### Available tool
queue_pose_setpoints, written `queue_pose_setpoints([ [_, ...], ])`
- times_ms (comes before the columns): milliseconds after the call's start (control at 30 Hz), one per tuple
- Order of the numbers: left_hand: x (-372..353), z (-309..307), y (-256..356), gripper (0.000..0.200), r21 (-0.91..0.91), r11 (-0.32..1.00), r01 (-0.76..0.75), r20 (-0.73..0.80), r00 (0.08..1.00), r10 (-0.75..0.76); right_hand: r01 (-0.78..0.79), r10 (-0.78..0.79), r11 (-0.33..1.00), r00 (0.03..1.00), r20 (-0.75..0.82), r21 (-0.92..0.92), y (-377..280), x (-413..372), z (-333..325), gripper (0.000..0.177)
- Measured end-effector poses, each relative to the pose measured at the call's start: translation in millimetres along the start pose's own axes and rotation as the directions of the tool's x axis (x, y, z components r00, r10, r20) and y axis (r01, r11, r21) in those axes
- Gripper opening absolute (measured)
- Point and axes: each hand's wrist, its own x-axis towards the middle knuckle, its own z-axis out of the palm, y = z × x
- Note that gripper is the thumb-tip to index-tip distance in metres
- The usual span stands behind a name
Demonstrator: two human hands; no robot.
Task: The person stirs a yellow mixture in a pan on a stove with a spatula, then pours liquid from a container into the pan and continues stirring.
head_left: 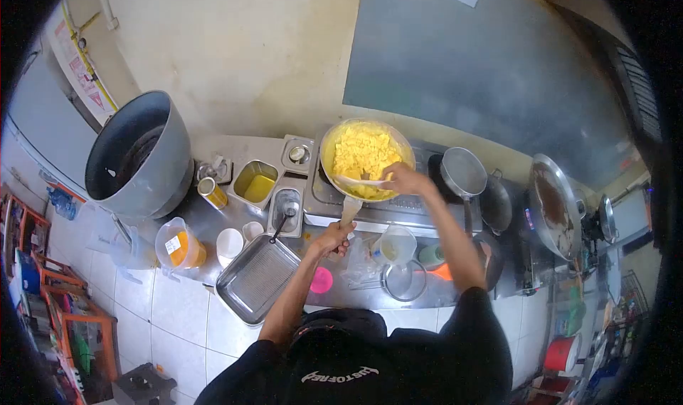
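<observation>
A round pan point(329, 151) full of yellow scrambled food point(363, 149) sits on the stove point(420, 216). My left hand point(333, 239) is closed around the pan's handle point(349, 211), below the pan. At the pan's lower right rim, my right hand point(403, 179) is closed on a pale utensil point(361, 182), which reaches across the near part of the food. Its far end is partly lost against the yellow mass.
Left are a large grey pot point(174, 163), metal containers point(256, 183), a mesh tray point(260, 280) and a jug of orange contents point(186, 251). Right are a saucepan point(464, 172) and a large wok point(551, 206). A strainer point(404, 282) and clear jug point(395, 245) lie nearer.
</observation>
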Motion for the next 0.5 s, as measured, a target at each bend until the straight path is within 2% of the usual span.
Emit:
queue_pose_setpoints([
  [67, 2, 0, -1, 0.040, -0.013, 1.000, -0.010, 0.012, 1.000, 0.010, -0.054, 0.075, 0.993, 0.978, -0.193, 0.109, -3, 34, 40, 0.024],
  [133, -1, 0, 1, 0.040, 0.005, 1.000, -0.011, 0.011, 1.000, 0.011, -0.187, 0.230, 0.972, 0.879, -0.418, 0.141, -9, 72, 71, 0.023],
  [167, -3, -1, 2, 0.039, 0.004, 1.000, -0.015, -0.002, 1.000, 0.015, -0.199, 0.246, 0.968, 0.866, -0.435, 0.150, 3, 84, 72, 0.023],
  [233, -3, -5, 4, 0.038, 0.026, 1.000, -0.009, 0.014, 1.000, 0.009, -0.421, 0.469, 0.882, 0.827, -0.309, 0.210, 23, 109, 57, 0.025],
  [300, 1, -10, -4, 0.038, 0.015, 0.998, -0.060, 0.006, 0.998, 0.060, -0.534, 0.591, 0.790, 0.795, -0.138, 0.302, -11, 75, -2, 0.025],
  [367, -2, -10, -1, 0.038, 0.015, 0.995, -0.099, 0.017, 0.995, 0.098, -0.429, 0.417, 0.903, 0.878, -0.234, 0.000, 15, 54, -20, 0.030],
  [433, 2, -8, -5, 0.037, -0.036, 0.998, -0.045, -0.032, 0.999, 0.044, -0.341, 0.265, 0.917, 0.908, -0.323, -0.206, -24, -2, -38, 0.026],
  [500, -1, -6, -3, 0.036, -0.066, 0.997, -0.031, -0.017, 0.999, 0.030, -0.323, 0.257, 0.894, 0.938, -0.234, -0.312, -52, -31, -23, 0.023],
])
